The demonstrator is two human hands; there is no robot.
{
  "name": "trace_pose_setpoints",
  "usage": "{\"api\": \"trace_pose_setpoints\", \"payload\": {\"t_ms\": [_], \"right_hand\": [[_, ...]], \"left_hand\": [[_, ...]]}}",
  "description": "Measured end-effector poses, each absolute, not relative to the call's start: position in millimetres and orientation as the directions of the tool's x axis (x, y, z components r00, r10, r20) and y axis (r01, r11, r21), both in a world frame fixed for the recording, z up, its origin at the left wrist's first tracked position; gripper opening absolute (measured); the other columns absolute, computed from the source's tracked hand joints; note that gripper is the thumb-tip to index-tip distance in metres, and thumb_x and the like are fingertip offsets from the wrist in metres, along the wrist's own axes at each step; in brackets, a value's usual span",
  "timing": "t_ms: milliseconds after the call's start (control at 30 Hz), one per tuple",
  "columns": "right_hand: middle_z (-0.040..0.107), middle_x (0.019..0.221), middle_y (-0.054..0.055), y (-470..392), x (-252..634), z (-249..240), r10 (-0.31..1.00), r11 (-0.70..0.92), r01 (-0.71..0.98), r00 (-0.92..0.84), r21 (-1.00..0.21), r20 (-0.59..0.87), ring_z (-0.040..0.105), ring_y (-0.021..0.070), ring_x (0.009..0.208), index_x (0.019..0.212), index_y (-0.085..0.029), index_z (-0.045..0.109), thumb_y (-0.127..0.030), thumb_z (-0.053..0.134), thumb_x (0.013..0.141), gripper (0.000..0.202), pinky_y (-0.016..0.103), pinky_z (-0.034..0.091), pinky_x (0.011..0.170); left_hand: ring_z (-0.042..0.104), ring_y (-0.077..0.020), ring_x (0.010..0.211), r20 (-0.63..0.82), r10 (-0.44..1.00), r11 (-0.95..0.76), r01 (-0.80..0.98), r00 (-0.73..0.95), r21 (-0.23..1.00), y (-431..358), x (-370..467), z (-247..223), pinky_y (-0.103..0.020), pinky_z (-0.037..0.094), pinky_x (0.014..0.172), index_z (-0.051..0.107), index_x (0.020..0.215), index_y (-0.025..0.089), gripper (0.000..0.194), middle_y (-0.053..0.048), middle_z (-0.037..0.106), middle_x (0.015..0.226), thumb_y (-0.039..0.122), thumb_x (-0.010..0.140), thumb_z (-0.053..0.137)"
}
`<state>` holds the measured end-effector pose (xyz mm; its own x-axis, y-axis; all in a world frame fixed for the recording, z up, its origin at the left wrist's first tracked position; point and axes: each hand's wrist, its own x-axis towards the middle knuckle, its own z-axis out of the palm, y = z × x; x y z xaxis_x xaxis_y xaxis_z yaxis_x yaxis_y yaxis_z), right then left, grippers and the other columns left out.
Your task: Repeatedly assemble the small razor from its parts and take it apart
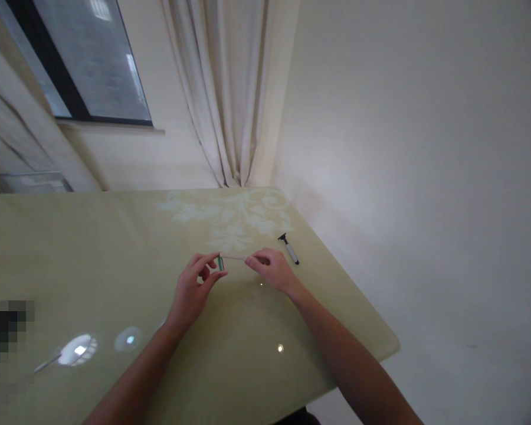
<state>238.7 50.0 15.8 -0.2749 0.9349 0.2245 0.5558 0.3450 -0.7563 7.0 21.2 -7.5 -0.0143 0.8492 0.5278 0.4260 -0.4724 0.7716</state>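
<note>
Between the thumb and fingertips of my left hand [193, 286] is a small, narrow piece with teal and pale stripes, which looks like a razor cartridge [221, 263]. My right hand [272, 268] pinches a thin pale stick [233, 257]. The stick's far end reaches the top of the striped piece, close to my left fingertips; whether they touch I cannot tell. Just beyond my right hand, a razor [291, 250] with a grey and black handle lies on the table, its black head pointing away from me.
Both hands are above a glossy pale-green table [230, 342] with a white floral pattern at its far corner. A wall [402, 177] stands to the right. Curtains [230, 88] and a window [92, 59] are behind the table. A blurred dark patch [2, 330] is at far left.
</note>
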Motion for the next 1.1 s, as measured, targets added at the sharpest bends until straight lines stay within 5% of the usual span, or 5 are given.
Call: {"api": "trace_pose_setpoints", "payload": {"t_ms": [1100], "right_hand": [[0.058, 0.07, 0.001, 52.3, 241.1, 12.9, 0.925, 0.379, 0.592, -0.27, -0.711, 0.268, 0.052, 0.0143, 0.068, 0.081, -0.017, 0.079, -0.052, 0.065, 0.097, 0.041, 0.028, 0.035, 0.066]], "left_hand": [[0.052, -0.012, 0.064, 0.516, 0.856, -0.454, 0.436, -0.028, 0.777, 20.3, 7.4, -7.0, -0.026, 0.048, 0.062, 0.074, 0.117, 0.025, 0.034, 0.001, 0.06, 0.088, 0.042, 0.087, 0.075]]}}
